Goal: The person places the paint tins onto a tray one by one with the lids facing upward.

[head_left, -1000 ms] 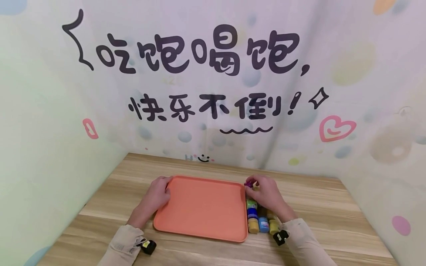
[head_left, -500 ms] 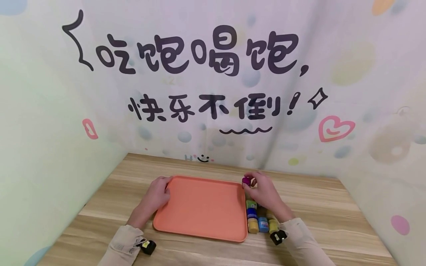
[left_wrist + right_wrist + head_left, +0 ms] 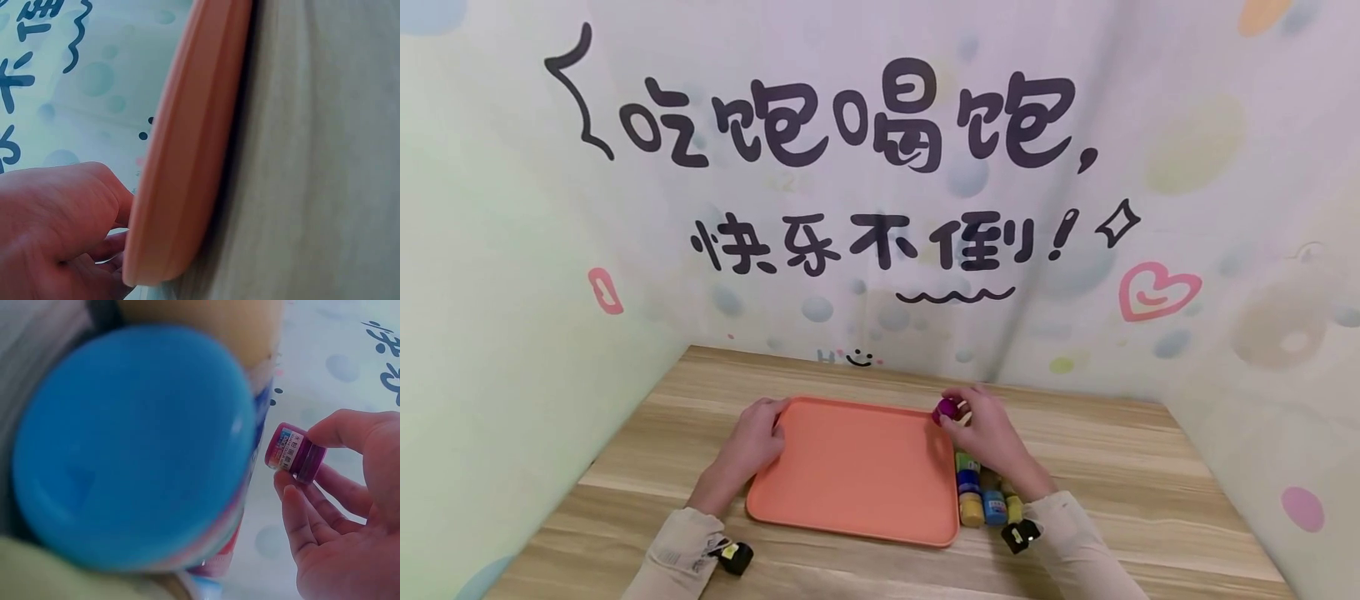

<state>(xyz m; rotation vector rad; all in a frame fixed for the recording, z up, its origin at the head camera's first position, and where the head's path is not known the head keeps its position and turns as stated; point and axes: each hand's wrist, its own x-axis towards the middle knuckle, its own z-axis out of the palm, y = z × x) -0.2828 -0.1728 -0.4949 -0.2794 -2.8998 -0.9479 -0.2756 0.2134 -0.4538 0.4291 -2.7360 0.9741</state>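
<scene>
My right hand (image 3: 987, 429) pinches a small purple paint jar (image 3: 945, 410) between thumb and fingers, above the far right corner of an orange tray (image 3: 857, 471). In the right wrist view the jar (image 3: 291, 452) is tilted and its printed label shows. On the tray's far left side my left hand (image 3: 757, 437) grips the rim. The left wrist view shows that hand (image 3: 62, 231) against the tray's outer edge (image 3: 187, 144); some of its fingers are hidden. Below my right wrist, more paint jars stand along the tray's right side, including a blue jar (image 3: 995, 507) and a yellow-orange jar (image 3: 972, 509).
Everything rests on a wooden table (image 3: 1097, 467). A printed wall sheet (image 3: 880, 325) closes off the back. The large blue lid (image 3: 134, 447) fills much of the right wrist view, and my right forearm partly covers the jar cluster.
My right hand has lifted the purple jar from the row's far end and moved it left, over the tray's corner. My left hand and the tray have stayed in place.
</scene>
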